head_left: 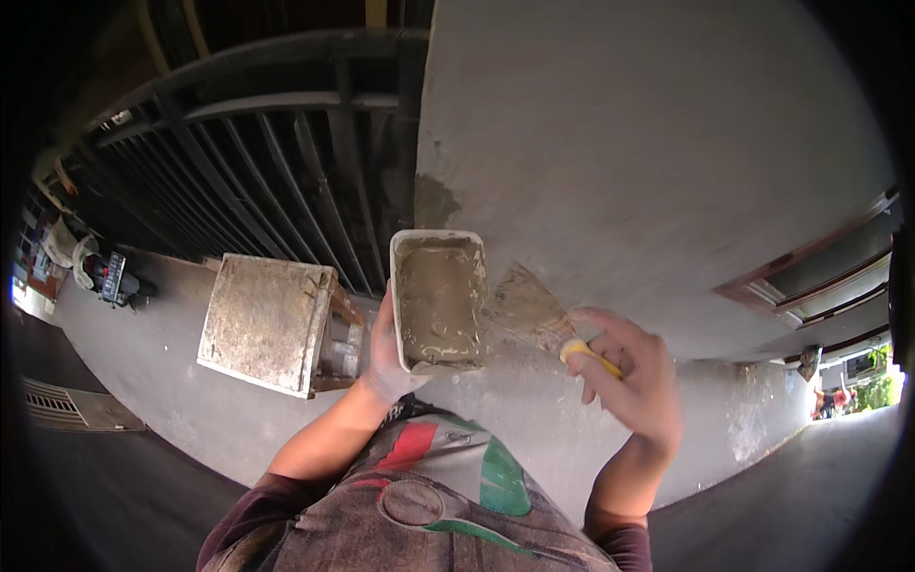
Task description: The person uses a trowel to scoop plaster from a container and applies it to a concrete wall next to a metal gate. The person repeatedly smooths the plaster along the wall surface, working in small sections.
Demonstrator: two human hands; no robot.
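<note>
In front of my chest, my left hand grips a white rectangular plastic tub by its left side and underside. Wet grey-brown plaster lies inside, smeared up the walls and over the near rim. My right hand is closed round the yellow handle of a putty knife. Its wide blade is coated with plaster and points up and left, close beside the tub's right edge. Whether blade and rim touch, I cannot tell. A darker damp patch marks the wall's corner just beyond the tub.
A plastered grey wall rises ahead and to the right, with a wood-framed window in it. At left stand a black metal gate and a stained wooden stool. A motorbike is parked farther left.
</note>
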